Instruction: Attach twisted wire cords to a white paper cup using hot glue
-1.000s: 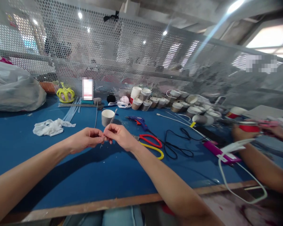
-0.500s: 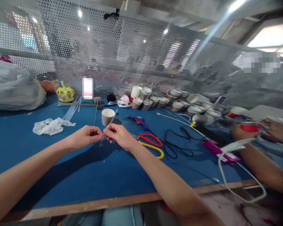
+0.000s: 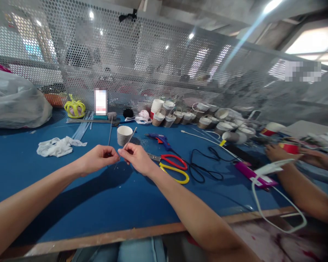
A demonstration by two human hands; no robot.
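Observation:
Between the thumb and fingers of my right hand [image 3: 136,158] slants a thin greyish stem [image 3: 131,136] that looks like a pipe cleaner. Its upper end points up and right, past a grey-wrapped paper cup [image 3: 123,139] standing just behind. My left hand [image 3: 102,159] is closed in a pinch, its fingertips meeting the stem right beside my right fingers. A fine end pokes out below them. Another thin grey stem [image 3: 110,130] shows behind my left hand, its lower part hidden. Scissors [image 3: 175,160] with one red and one yellow handle lie right of my right hand.
A blue glue gun [image 3: 160,140] with a black cable lies behind the scissors. Crumpled white cloth [image 3: 54,146] and clear sticks [image 3: 83,129] are left. Several wrapped cups [image 3: 224,127] line the mesh panel [image 3: 164,65]. At right, a co-worker's hands [image 3: 276,153] hold a red cup.
My hands keep the same pinch on the stem, with only a slight shift of the fingers. At right, the co-worker's hands and red cup have moved slightly.

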